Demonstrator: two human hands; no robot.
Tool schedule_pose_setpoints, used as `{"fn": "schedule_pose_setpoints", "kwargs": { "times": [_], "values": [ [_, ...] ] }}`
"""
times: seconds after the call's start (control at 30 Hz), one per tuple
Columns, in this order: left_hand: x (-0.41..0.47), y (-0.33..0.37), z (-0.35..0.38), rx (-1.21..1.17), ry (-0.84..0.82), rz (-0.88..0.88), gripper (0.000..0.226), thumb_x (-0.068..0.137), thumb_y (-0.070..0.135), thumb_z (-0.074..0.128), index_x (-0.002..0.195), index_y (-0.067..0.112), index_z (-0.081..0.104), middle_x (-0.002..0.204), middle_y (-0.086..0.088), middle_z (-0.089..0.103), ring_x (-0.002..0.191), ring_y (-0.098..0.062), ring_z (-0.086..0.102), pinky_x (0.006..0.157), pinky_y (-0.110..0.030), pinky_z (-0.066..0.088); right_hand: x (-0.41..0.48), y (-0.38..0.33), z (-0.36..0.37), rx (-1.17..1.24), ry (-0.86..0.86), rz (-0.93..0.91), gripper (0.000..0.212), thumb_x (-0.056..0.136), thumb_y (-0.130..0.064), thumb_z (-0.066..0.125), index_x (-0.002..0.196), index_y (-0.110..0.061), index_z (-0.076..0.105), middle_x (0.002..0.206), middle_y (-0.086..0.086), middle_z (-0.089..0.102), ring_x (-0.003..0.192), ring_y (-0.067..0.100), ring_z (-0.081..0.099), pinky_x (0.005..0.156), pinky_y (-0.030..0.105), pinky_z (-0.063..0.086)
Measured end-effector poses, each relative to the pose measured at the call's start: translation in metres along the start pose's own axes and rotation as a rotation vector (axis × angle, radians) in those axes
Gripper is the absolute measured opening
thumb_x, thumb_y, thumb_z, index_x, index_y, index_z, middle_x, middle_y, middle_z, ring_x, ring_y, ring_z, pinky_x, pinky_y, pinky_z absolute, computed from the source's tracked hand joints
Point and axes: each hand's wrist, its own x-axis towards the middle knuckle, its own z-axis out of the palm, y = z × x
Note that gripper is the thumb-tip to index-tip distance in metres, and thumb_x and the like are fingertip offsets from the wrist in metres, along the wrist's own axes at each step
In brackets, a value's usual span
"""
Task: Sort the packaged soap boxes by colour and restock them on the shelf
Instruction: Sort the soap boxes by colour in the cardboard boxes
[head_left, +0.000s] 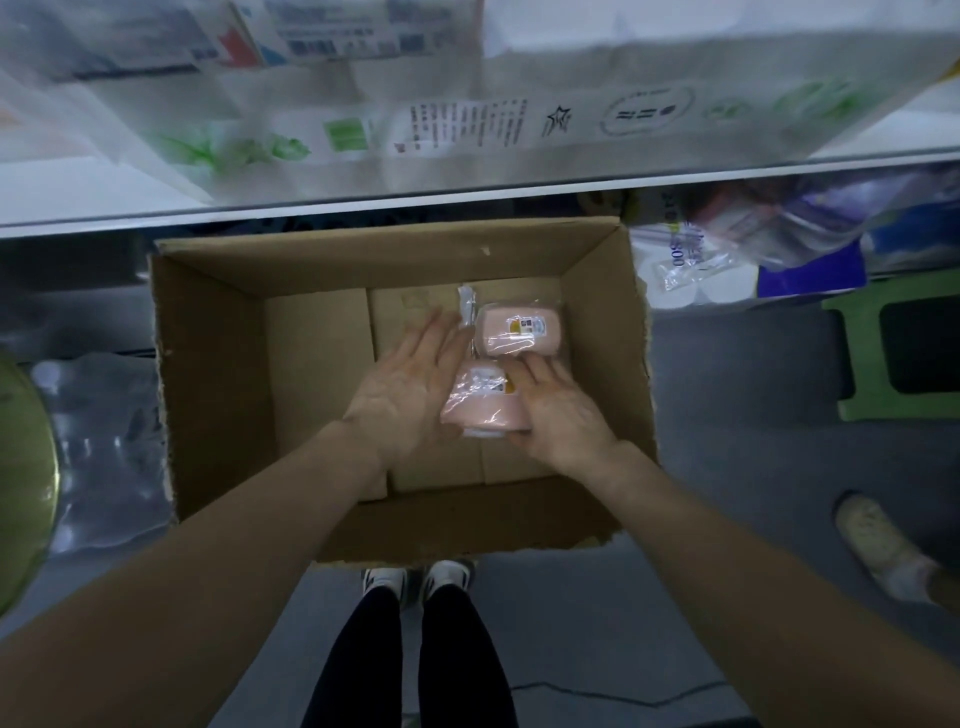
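Note:
Two pink soap packs in clear wrap lie inside an open cardboard box on the floor. The far pack rests on the box bottom near the right wall. The near pack sits between my hands. My left hand is flat with straight fingers, palm turned toward the pack's left side. My right hand lies on the pack's right side, its fingers curved over the edge. The shelf edge runs across above the box.
Wrapped tissue packs fill the shelf above. More packaged goods sit under it at right. A green stool stands at right, another person's shoe beyond it. A plastic-wrapped bundle lies left of the box. My feet are behind it.

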Motion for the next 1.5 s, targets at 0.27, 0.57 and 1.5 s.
{"fn": "schedule_pose_setpoints", "kwargs": {
  "times": [0.27,0.57,1.5],
  "values": [
    [0.028,-0.04,-0.025,0.251,0.194,-0.127,0.096,0.088,0.038,0.058,0.153,0.008,-0.005,0.159,-0.017,-0.013,0.148,-0.031,-0.011,0.121,-0.046,0.005,0.049,0.037,-0.008,-0.189,0.012,0.19,0.092,0.081,-0.003,0.069,0.154,-0.02,0.016,0.145,0.012,0.032,0.136,0.035,0.026,0.113,0.04,0.032],
    [0.043,-0.053,-0.003,0.259,0.26,-0.192,0.088,0.088,0.024,0.057,0.152,0.005,-0.001,0.159,-0.018,-0.006,0.148,-0.031,-0.005,0.121,-0.046,0.005,0.082,0.023,0.019,-0.417,-0.023,0.164,0.106,0.082,-0.021,0.071,0.155,-0.022,-0.007,0.158,0.014,0.011,0.147,0.039,0.005,0.119,0.054,0.014],
    [-0.121,-0.032,-0.113,0.084,0.272,-0.097,0.064,0.074,0.017,0.073,0.134,0.009,0.053,0.134,-0.014,0.054,0.128,-0.033,0.047,0.112,-0.045,0.031,-0.049,-0.085,-0.135,-0.511,0.263,-0.178,0.066,0.073,-0.027,0.08,0.13,-0.002,0.058,0.124,0.02,0.061,0.117,0.04,0.057,0.098,0.051,0.046]
  ]
}}
